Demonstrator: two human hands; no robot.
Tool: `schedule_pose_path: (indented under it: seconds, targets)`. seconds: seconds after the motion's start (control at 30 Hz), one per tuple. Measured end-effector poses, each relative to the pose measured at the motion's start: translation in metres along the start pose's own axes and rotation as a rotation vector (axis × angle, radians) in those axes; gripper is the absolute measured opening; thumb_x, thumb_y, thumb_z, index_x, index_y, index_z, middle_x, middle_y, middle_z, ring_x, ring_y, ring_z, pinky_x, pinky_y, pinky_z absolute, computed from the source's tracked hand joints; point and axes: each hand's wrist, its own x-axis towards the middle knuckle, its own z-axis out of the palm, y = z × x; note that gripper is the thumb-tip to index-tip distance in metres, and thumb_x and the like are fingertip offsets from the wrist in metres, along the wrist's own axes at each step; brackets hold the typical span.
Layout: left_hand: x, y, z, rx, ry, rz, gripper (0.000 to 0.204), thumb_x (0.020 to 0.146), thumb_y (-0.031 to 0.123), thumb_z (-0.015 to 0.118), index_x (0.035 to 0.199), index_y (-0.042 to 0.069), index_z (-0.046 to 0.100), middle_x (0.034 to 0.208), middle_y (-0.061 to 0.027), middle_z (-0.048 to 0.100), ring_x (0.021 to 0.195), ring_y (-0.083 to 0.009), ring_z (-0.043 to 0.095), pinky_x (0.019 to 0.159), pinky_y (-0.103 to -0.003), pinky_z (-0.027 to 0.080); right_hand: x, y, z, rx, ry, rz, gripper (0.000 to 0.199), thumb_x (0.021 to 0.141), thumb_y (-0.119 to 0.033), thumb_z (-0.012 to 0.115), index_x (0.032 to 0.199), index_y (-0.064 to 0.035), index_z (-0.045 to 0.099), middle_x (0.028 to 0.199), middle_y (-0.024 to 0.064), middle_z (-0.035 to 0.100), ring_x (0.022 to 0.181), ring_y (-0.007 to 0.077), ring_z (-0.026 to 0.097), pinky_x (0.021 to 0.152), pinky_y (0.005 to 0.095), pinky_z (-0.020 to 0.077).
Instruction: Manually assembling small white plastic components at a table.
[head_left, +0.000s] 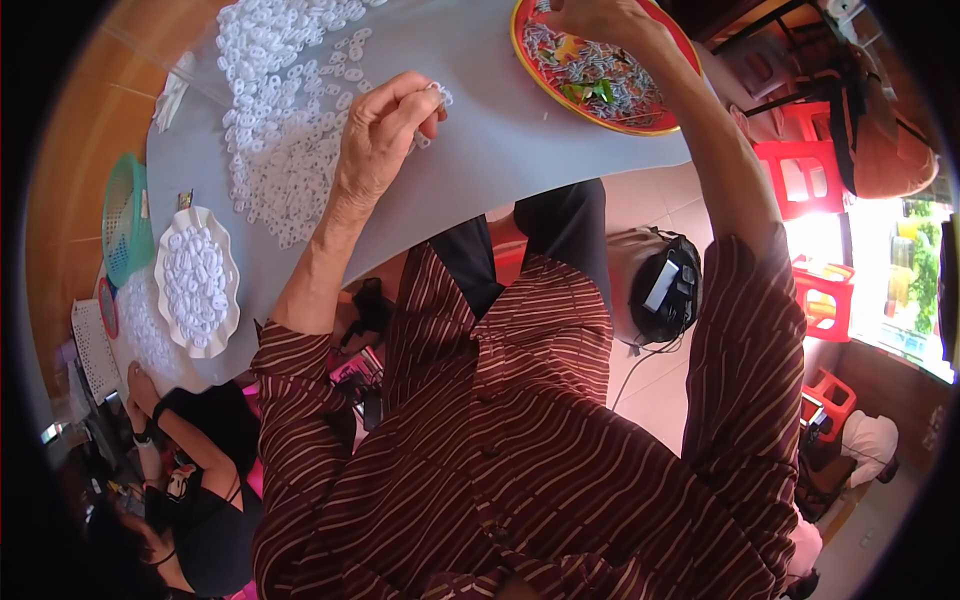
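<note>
My left hand (385,135) is raised over the grey table (480,150), its fingers closed around a small white oval plastic piece (440,93). More white shows under the curled fingers. Spread out left of that hand is a large heap of similar white plastic pieces (262,75). At the top edge my right hand (600,18) reaches over a round red tray with a yellow rim (640,128). Its fingers are bent together at the tray's far left side, partly cut off by the picture's edge; what they pinch cannot be made out. Many small silvery metal parts (625,75) lie in the tray.
A scalloped white dish (233,285) full of white pieces stands at the left, near a green basket (125,220). Another person (205,460) works at the table's lower left. A black bag (665,290) and red stools (800,175) are on the right.
</note>
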Motion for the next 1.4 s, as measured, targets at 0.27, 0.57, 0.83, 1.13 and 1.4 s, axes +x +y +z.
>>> schedule_pose_path:
  seconds: [0.27,0.57,0.83,1.13,1.4]
  targets:
    - [-0.004,0.0,0.001,-0.135,-0.039,-0.038,0.023,0.086,0.019,0.051,0.076,0.001,0.06,0.067,-0.002,0.058,0.06,-0.0076,0.051,0.057,-0.023,0.042,-0.077,-0.074,0.036,1.057,0.119,-0.092,0.023,0.082,-0.015,0.063,0.094,0.0043,0.064,0.077,0.0068,0.064,0.068,0.0112,0.059,0.064,0.0246,0.0482]
    - [-0.005,0.001,0.004,-0.027,-0.041,-0.011,0.022,0.085,0.02,0.052,0.075,0.002,0.059,0.062,-0.0012,0.056,0.057,-0.0073,0.049,0.056,-0.023,0.041,-0.087,-0.09,0.092,1.702,0.26,-0.065,0.017,0.086,-0.007,0.062,0.101,0.0001,0.061,0.082,0.0014,0.063,0.074,0.007,0.057,0.069,0.0213,0.0483]
    - [-0.005,-0.001,0.004,0.063,-0.065,0.053,0.022,0.085,0.019,0.052,0.073,0.002,0.057,0.059,-0.0015,0.053,0.057,-0.0075,0.049,0.055,-0.024,0.041,-0.091,-0.09,0.09,1.617,0.269,-0.083,0.026,0.087,-0.009,0.062,0.111,-0.0017,0.056,0.088,0.0013,0.062,0.079,0.0074,0.057,0.073,0.022,0.0492]
    - [-0.005,-0.005,0.004,0.104,-0.045,0.027,0.022,0.086,0.02,0.054,0.074,0.001,0.055,0.057,0.0007,0.047,0.057,-0.0067,0.047,0.053,-0.023,0.039,-0.092,-0.089,0.092,1.557,0.285,-0.122,0.026,0.087,-0.007,0.06,0.112,-0.0006,0.054,0.089,0.0025,0.062,0.083,0.0088,0.059,0.077,0.023,0.0504]
    - [-0.005,-0.01,0.002,0.057,-0.125,0.099,0.022,0.089,0.023,0.053,0.077,0.004,0.056,0.058,0.0012,0.048,0.056,-0.0062,0.046,0.051,-0.024,0.038,-0.093,-0.09,0.091,1.533,0.291,-0.118,0.014,0.085,-0.011,0.064,0.092,0.0012,0.063,0.075,0.0013,0.062,0.068,0.0057,0.055,0.064,0.0202,0.0478]
